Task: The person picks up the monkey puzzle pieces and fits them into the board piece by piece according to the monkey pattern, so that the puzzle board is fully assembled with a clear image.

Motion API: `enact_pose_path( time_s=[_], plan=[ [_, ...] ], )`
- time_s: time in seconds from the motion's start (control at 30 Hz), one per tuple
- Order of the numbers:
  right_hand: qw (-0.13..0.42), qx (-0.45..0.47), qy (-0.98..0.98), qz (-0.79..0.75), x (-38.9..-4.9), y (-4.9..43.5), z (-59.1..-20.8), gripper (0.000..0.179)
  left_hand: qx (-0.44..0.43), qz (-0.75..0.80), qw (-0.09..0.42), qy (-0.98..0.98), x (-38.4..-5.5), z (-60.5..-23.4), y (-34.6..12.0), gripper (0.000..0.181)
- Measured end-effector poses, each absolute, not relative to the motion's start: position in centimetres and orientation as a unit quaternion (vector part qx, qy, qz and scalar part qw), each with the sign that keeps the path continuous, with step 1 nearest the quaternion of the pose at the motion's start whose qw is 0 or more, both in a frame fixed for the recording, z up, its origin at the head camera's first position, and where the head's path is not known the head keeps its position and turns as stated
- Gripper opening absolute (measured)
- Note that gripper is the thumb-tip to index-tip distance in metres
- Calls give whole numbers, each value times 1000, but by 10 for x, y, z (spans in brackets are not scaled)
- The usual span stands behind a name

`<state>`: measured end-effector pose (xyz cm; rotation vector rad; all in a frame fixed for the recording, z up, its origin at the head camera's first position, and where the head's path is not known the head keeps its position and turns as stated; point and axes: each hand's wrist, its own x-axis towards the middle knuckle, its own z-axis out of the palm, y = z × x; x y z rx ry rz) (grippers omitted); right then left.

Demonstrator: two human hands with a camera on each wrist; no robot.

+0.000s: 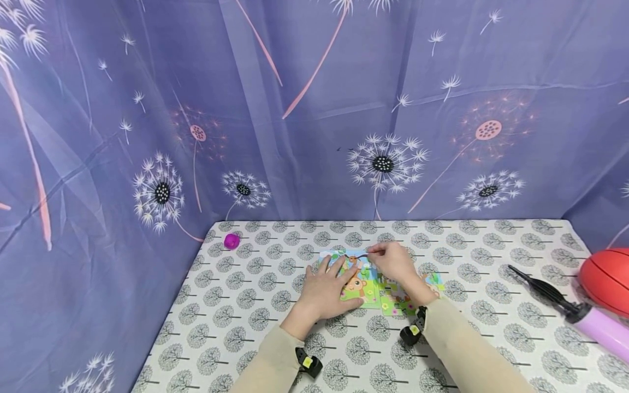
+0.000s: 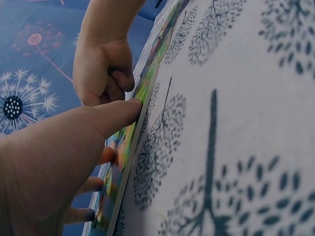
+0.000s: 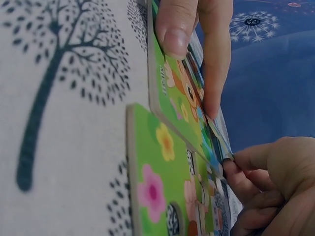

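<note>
A jigsaw puzzle (image 1: 371,299) with a cartoon animal on a green and blue ground lies flat on the table. My left hand (image 1: 324,295) rests on it with fingers spread; in the left wrist view its thumb (image 2: 123,115) presses the near edge. At the puzzle's far right corner my right hand (image 1: 395,265) pinches a thin puzzle piece (image 3: 220,136) between thumb and fingertips. That piece stands tilted up from the surface, close to a left fingertip. A second puzzle board (image 3: 147,162), with flowers and gaps showing the tablecloth, lies beside the first, partly under my right wrist.
To the right lie a black-nozzled pump with a lilac barrel (image 1: 601,327) and a red ball (image 1: 609,281). A small purple object (image 1: 232,241) sits at the far left. The tree-print tablecloth (image 1: 267,281) covers the table; a dandelion-print curtain (image 1: 314,164) stands behind.
</note>
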<state>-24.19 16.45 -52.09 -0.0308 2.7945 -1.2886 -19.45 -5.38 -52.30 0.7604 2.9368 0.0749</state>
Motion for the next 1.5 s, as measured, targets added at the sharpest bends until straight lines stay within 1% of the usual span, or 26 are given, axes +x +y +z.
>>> enact_pose_path(
  time_s=[0.33,0.5,0.77,1.07,1.3,1.5],
  plan=[
    [28,-21,909,-415,-241,170,-519,25,251,24,47,967,-194,-520,-53,87],
    [18,-33,909,-416,-239,177,-520,27,247,25,50,967,-194,-520,-52,85],
    [13,-42,902,-429,-230,194,-521,25,246,30,47,968,-195,-523,-50,84],
    [40,-64,905,-419,-215,219,-521,29,243,15,34,969,-195,-525,-49,84],
    [79,-103,900,-416,-204,232,-518,37,242,22,48,969,-195,-523,-49,89],
    [89,-139,912,-375,-202,231,-519,40,252,34,49,966,-197,-525,-52,93]
  ],
)
